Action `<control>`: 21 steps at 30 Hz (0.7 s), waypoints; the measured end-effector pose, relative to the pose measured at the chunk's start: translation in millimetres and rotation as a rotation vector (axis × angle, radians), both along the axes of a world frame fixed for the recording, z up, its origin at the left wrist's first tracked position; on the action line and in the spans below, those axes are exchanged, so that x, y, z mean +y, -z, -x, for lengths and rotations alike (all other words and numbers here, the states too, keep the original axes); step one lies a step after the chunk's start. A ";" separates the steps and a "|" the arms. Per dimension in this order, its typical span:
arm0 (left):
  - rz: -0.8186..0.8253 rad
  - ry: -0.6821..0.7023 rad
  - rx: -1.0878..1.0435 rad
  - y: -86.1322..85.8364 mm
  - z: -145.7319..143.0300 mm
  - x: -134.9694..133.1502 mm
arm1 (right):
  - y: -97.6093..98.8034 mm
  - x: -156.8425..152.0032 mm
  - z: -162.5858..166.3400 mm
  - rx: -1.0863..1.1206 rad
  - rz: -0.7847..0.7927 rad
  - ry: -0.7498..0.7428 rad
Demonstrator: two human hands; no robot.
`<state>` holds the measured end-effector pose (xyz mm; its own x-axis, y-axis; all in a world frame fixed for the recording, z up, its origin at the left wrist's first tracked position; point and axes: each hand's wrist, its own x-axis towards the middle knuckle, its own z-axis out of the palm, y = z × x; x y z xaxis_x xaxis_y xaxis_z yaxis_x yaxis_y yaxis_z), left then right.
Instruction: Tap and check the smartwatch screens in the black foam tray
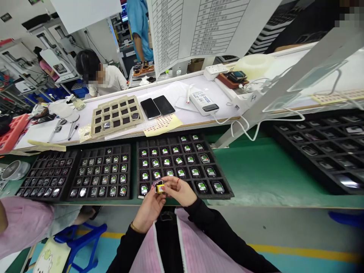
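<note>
Both my hands meet over the near edge of the middle black tray [182, 142]. My left hand [149, 207] is curled around a small square part with a yellow face [159, 187]. Pinched on the same part from the right are the fingers of my right hand [178, 189]. The tray's pockets hold several small square screen parts with green and white stickers [195, 171]. My sleeves are black and a pink striped garment lies over my lap.
Two more black trays [101, 172] of small parts lie left on the green belt [256, 170], another [327, 148] at right. A beige tray [116, 113], two phones [157, 107] and a white device [203, 103] sit on the shelf. A pink-sleeved person [22, 223] is at left.
</note>
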<state>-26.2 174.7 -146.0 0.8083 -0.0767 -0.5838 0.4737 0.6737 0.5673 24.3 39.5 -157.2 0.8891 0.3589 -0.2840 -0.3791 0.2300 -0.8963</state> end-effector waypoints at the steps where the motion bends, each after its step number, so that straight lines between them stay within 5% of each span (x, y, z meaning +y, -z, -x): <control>1: 0.024 -0.004 0.020 -0.3 0.5 -1.3 | -0.8 0.1 0.2 -0.007 0.011 0.011; 9: 0.077 -0.014 0.110 -6.0 5.6 -4.6 | 5.4 0.7 4.3 -0.177 0.184 0.204; 12: 0.039 -0.044 0.082 -8.9 3.4 -5.8 | 5.9 -1.3 3.4 -0.193 0.178 0.162; 16: -0.278 0.013 -0.090 -16.2 -11.0 -5.4 | 1.2 -13.2 -2.9 -0.156 0.071 -0.004; 21: -0.740 0.291 -0.295 -11.0 -29.9 -5.4 | 7.4 -33.3 -12.9 -0.117 -0.020 -0.147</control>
